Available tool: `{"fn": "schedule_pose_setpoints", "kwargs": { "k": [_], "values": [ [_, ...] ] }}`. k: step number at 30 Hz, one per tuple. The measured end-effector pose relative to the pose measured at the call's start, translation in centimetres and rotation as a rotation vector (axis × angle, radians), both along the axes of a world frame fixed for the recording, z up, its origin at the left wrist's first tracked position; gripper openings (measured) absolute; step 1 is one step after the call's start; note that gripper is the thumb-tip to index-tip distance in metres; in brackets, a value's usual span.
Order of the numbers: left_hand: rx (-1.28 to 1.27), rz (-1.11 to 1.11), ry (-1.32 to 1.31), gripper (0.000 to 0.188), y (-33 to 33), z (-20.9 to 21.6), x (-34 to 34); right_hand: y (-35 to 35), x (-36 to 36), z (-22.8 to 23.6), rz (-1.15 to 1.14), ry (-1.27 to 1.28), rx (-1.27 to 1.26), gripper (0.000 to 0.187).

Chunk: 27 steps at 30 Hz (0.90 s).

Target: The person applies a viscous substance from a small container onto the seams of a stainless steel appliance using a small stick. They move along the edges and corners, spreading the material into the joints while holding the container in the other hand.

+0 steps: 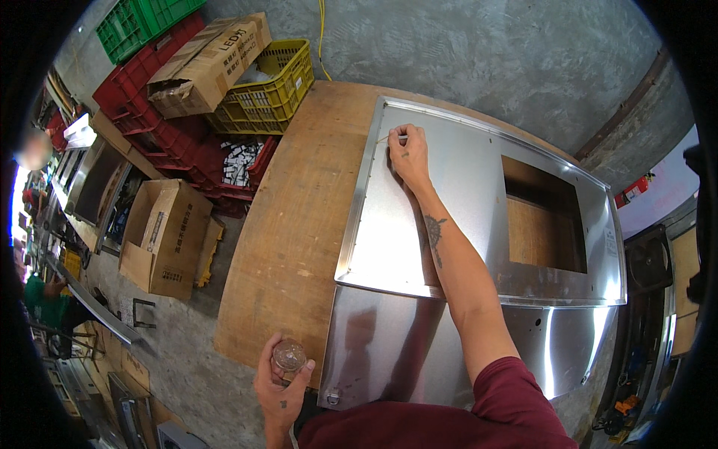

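Observation:
A stainless steel cabinet [460,217] lies on the wooden table, its large panel framed by a raised rim. My right hand [409,156] is stretched out to the panel's far left corner. Its fingers pinch a thin stick-like tool [384,139] whose tip points at the left rim; the kind of tool is too small to make out. Low at the left, beside the cabinet, my left hand [282,385] grips a small round clear jar [289,355] with something brownish in it. A rectangular opening [544,236] in the panel's right part shows wood through it.
Beyond the wooden table [277,247] stand stacked red crates [161,123], a yellow crate [263,106] and a cardboard box [213,61]. An open carton [166,236] rests on the floor. A grey wall [479,56] borders the far side. At the far left is a person [37,299].

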<state>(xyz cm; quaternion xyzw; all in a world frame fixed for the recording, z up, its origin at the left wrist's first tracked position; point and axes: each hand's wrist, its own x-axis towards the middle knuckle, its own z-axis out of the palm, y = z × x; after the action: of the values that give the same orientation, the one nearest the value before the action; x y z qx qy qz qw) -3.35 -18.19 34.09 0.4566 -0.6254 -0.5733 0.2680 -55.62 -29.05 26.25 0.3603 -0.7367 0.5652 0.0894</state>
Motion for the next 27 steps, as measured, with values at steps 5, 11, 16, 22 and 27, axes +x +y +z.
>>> {"fn": "schedule_pose_setpoints", "kwargs": {
  "k": [5, 11, 16, 22, 27],
  "values": [
    [0.020, 0.014, 0.009, 0.073, 0.0, 0.6, -0.1, 0.4, 0.5, 0.4, 0.000, -0.188, -0.102, 0.028],
    [0.023, -0.005, 0.023, 0.073, -0.5, 1.0, 0.1, 3.0, 3.1, 1.7, -0.045, -0.191, -0.122, 0.027],
    [-0.057, -0.046, 0.092, 0.072, -0.7, 0.3, 0.9, 9.8, 17.3, 11.3, 0.343, -0.340, -0.093, 0.021],
    [-0.050, -0.067, 0.140, 0.072, -0.7, 0.9, 0.9, 15.7, 28.7, 14.8, 0.786, 0.114, 0.015, 0.018],
    [-0.132, -0.080, 0.126, 0.074, -0.4, -0.2, 1.7, 16.5, 31.5, 13.0, 0.980, 0.047, 0.125, 0.019]
  ]
}}
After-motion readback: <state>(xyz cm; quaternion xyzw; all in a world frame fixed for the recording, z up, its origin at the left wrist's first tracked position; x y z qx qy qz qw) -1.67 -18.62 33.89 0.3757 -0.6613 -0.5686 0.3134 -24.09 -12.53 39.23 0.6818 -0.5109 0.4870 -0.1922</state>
